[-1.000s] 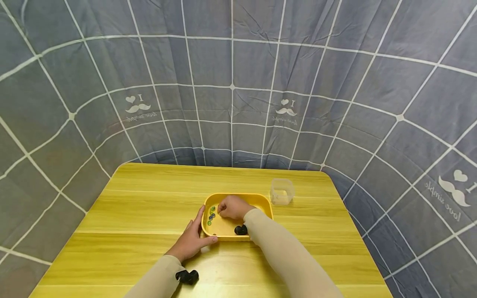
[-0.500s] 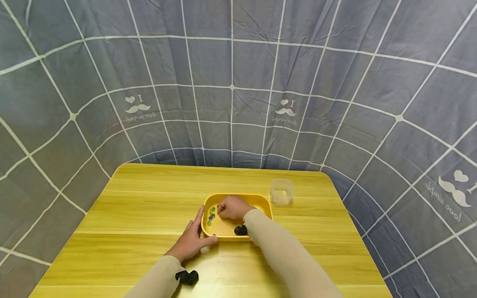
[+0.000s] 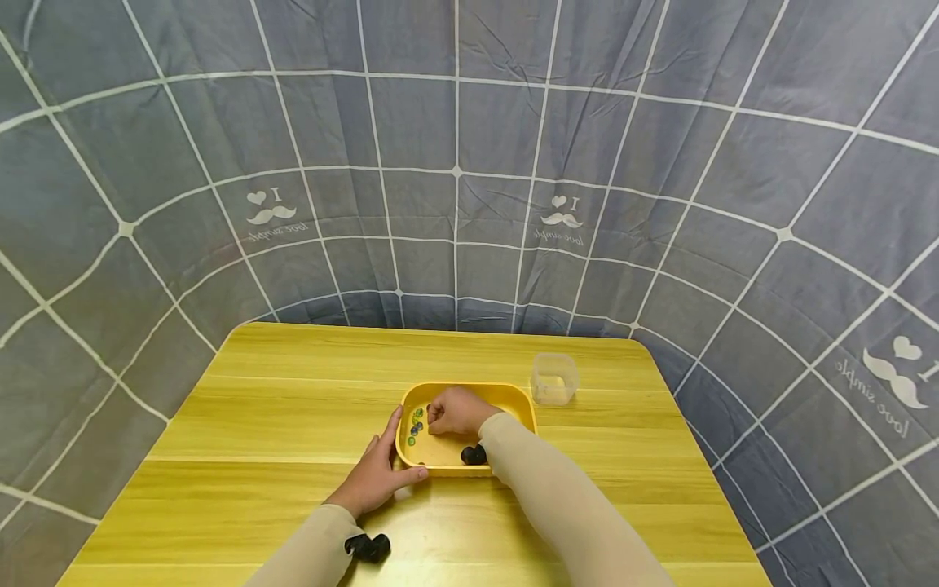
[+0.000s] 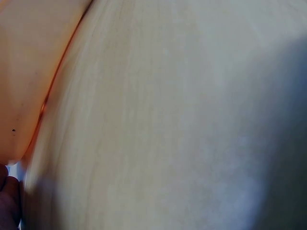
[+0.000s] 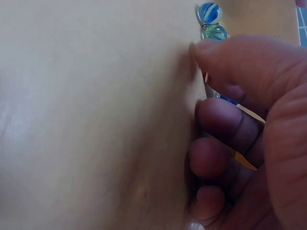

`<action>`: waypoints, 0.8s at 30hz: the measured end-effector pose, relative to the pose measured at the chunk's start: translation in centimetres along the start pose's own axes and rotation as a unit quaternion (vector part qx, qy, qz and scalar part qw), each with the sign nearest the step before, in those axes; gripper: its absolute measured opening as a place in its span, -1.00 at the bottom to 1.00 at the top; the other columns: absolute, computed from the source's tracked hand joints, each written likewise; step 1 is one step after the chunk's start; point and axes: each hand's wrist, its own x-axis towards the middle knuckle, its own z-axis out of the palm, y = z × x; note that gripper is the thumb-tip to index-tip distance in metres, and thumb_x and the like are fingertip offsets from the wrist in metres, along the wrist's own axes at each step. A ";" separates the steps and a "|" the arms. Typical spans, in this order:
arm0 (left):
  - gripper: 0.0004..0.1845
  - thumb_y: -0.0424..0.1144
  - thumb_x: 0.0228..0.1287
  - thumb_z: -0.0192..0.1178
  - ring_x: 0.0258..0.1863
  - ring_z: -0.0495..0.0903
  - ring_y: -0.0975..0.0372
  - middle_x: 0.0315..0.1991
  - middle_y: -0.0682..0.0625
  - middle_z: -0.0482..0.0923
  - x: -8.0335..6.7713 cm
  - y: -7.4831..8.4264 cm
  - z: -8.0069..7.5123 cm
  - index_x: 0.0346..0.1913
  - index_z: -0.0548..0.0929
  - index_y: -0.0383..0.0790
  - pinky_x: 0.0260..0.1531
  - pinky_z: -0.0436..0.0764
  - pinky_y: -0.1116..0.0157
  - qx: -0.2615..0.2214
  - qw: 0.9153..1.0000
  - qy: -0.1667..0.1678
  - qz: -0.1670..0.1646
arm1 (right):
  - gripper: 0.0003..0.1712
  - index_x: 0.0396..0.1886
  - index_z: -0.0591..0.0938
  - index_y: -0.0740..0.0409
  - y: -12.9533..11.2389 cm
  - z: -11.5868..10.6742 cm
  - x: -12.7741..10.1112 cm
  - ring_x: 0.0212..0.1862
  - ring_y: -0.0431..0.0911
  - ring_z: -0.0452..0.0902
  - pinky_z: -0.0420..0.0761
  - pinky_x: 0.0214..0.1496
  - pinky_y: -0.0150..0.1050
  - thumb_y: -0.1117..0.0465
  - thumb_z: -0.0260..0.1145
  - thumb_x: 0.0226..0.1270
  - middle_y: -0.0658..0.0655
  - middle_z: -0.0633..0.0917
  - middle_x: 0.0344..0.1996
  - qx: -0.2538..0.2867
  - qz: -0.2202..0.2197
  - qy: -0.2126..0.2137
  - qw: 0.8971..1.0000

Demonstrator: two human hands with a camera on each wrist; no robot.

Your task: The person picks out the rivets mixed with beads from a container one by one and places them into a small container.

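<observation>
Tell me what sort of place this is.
Probably a makeshift, curtained-off work spot: a grey-blue grid-patterned curtain hangs behind and on both sides of a wood-grain table bearing a yellow tray and clear container.

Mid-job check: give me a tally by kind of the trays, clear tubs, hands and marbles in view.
Yellow tray: 1
Clear tub: 1
Hands: 2, left hand and right hand
Marbles: at least 4; more may be hidden
Total: at least 8

Right sleeve [image 3: 561, 493] covers the near right corner of the tray [image 3: 449, 470]; whether the right hand [image 3: 460, 410] pinches anything, can't tell!
</observation>
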 end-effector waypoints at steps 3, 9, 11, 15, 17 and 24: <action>0.32 0.25 0.18 0.51 0.68 -0.24 -0.33 0.69 -0.15 0.08 0.1 0.2 0.1 0.75 -0.23 0.17 0.58 -0.17 -0.40 0.004 1.000 0.002 -0.004 | -0.87 -0.44 0.78 -0.07 0.1 -0.1 0.0 -0.48 -0.32 0.43 0.46 -0.33 -0.48 0.17 0.53 0.33 -0.22 0.66 -0.54 -0.009 -0.005 0.002 1.000; 0.31 0.25 0.19 0.50 0.67 -0.25 -0.36 0.69 -0.16 0.09 0.3 0.5 0.3 0.75 -0.23 0.15 0.55 -0.14 -0.45 0.004 1.000 0.003 -0.011 | -0.80 -0.47 0.75 -0.08 0.3 -0.5 0.1 -0.49 -0.31 0.41 0.43 -0.33 -0.48 0.15 0.50 0.39 -0.21 0.63 -0.55 -0.019 -0.014 -0.003 1.000; 0.31 0.25 0.19 0.50 0.67 -0.25 -0.36 0.69 -0.16 0.09 0.3 0.4 0.3 0.75 -0.23 0.16 0.55 -0.13 -0.45 0.004 1.000 0.002 -0.011 | -0.79 -0.48 0.75 -0.07 0.2 -0.5 0.0 -0.49 -0.30 0.41 0.43 -0.34 -0.47 0.15 0.50 0.40 -0.20 0.62 -0.56 -0.016 -0.011 -0.005 1.000; 0.31 0.26 0.19 0.50 0.68 -0.25 -0.33 0.68 -0.16 0.12 0.4 0.2 0.3 0.75 -0.24 0.18 0.56 -0.15 -0.43 0.002 1.000 0.000 -0.006 | -0.81 -0.45 0.73 -0.08 0.2 -0.5 0.1 -0.47 -0.30 0.42 0.45 -0.32 -0.46 0.15 0.49 0.42 -0.20 0.63 -0.53 -0.020 -0.004 -0.010 1.000; 0.31 0.26 0.20 0.50 0.68 -0.25 -0.32 0.68 -0.15 0.13 0.4 0.1 0.2 0.75 -0.25 0.19 0.57 -0.16 -0.42 0.002 1.000 -0.002 -0.004 | -0.84 -0.42 0.75 -0.07 0.2 -0.4 0.1 -0.46 -0.31 0.43 0.47 -0.30 -0.46 0.15 0.49 0.41 -0.20 0.65 -0.51 -0.024 -0.004 -0.012 1.000; 0.30 0.23 0.22 0.50 0.69 -0.27 -0.31 0.69 -0.15 0.10 0.6 -0.1 0.1 0.74 -0.25 0.21 0.59 -0.21 -0.39 -0.004 1.000 -0.006 -0.002 | -0.92 -0.34 0.79 0.00 -0.1 -0.5 0.2 -0.44 -0.31 0.43 0.49 -0.26 -0.47 0.20 0.49 0.40 -0.20 0.67 -0.45 -0.028 -0.001 -0.013 1.000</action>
